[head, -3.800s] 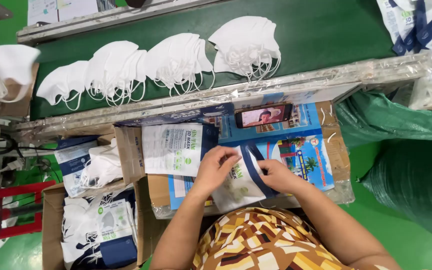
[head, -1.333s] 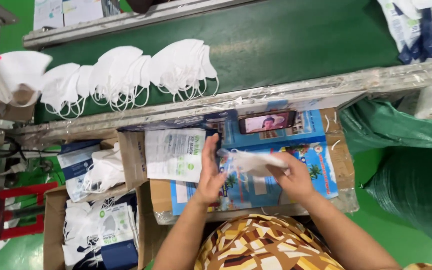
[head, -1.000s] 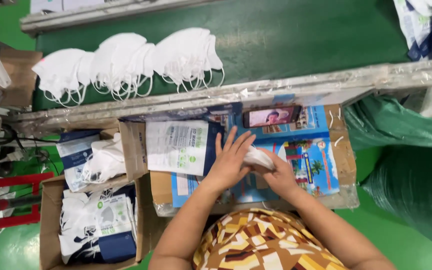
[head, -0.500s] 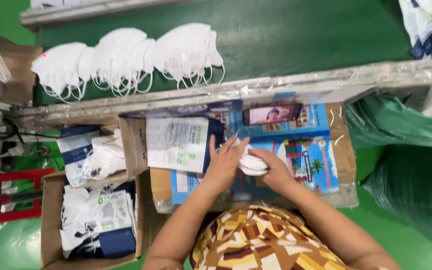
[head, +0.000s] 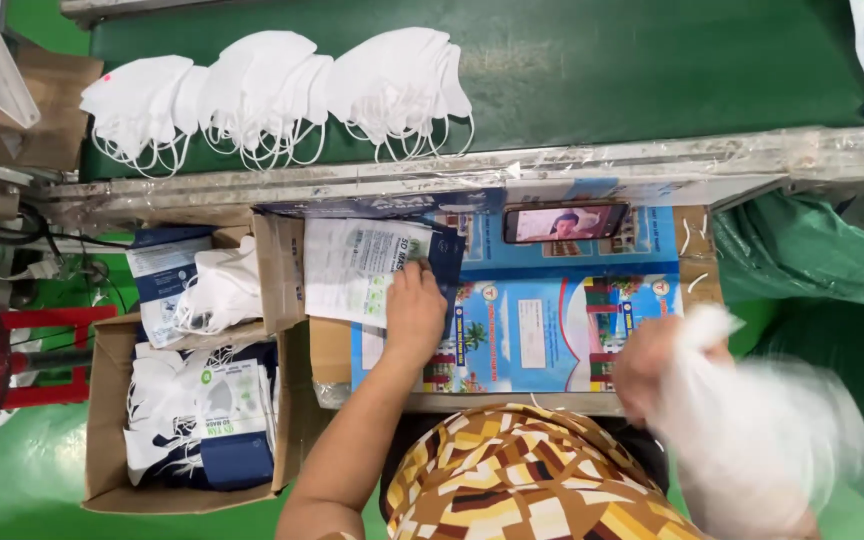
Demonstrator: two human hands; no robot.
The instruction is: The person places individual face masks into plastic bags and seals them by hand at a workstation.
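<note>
A blurred white mask is gripped in the right hand, off the surface's right edge. The pouch stack at the surface's left is touched by the left hand, fingers flat and together. A phone lies beyond; masks are heaped on the green belt.

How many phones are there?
1. The phone lies flat at the back of the blue work surface, just below the plastic-wrapped rail, screen lit. Others could be hidden under things.
</note>
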